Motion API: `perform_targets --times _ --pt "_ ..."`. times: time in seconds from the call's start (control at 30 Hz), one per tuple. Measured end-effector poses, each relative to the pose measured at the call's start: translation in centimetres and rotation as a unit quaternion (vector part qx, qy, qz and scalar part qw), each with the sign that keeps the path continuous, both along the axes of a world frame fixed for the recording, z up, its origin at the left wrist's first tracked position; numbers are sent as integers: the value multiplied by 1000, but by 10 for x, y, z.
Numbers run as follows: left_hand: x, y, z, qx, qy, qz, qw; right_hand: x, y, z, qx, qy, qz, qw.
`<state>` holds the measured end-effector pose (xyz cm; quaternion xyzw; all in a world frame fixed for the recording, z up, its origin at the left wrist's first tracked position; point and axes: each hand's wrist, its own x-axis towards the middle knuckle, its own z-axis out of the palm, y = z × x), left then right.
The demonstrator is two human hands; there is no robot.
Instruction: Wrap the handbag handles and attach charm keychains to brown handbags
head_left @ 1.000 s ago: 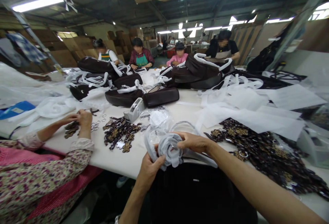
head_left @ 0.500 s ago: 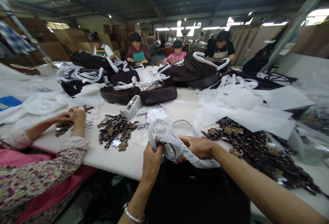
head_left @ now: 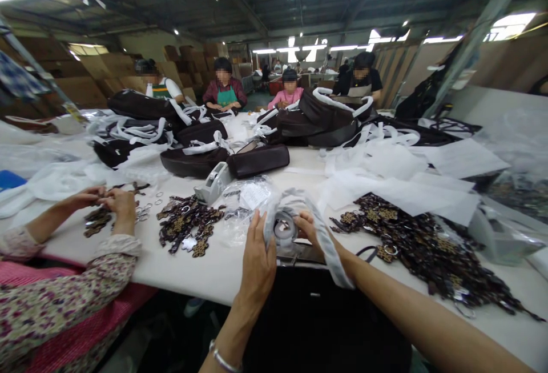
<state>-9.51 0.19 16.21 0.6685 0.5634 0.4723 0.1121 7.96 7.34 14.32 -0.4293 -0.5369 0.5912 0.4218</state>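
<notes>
A black bag (head_left: 321, 316) lies in front of me at the table edge, its handle (head_left: 327, 241) wrapped in white padding and looped upward. My left hand (head_left: 259, 259) has its fingers stretched up along the left side of the loop, with the wrapping between fingers and thumb. Inside the loop is a pale ring that looks like a roll of clear tape (head_left: 285, 231). My right hand (head_left: 307, 227) pinches the roll's right side, and the wrapped handle passes over that wrist. Part of the bag's opening shows below the roll.
Patterned flower-shaped tags lie in a left pile (head_left: 188, 221) and a larger right pile (head_left: 411, 247). A tape dispenser (head_left: 213, 183) stands beyond. Dark bags (head_left: 317, 121) and white sheets (head_left: 398, 184) cover the back. A co-worker's hands (head_left: 113, 204) work at left.
My left hand has gone from gripping the wrapping with bent fingers to stretched fingers. The loop stands more upright, and the roll shows more plainly. My right hand has moved slightly up.
</notes>
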Motion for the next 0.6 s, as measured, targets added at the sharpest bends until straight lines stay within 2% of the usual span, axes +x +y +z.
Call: perform_targets --times 0.07,0.13,0.2,0.27,0.37,0.43,0.5,0.6 --pt "1 -9 6 62 -2 -21 998 1 6 -8 -26 28 -25 999" --pt "0 -16 4 83 3 -68 994 5 9 -13 -44 32 -39 998" --pt "-1 -20 -6 39 50 -134 989 13 9 -18 -61 29 -30 997" --pt "-1 -20 -20 -41 134 -178 974 22 6 -21 -82 26 -12 996" --pt "1 -17 -34 -127 255 -198 938 36 1 -25 -105 19 34 994" --pt "3 -18 -34 -144 297 -200 922 45 -2 -26 -110 18 69 991" --pt "5 -23 -27 -98 293 -216 926 53 -3 -23 -107 24 96 989" --pt "5 -42 -8 61 232 -271 932 62 -4 -7 -99 26 142 985"
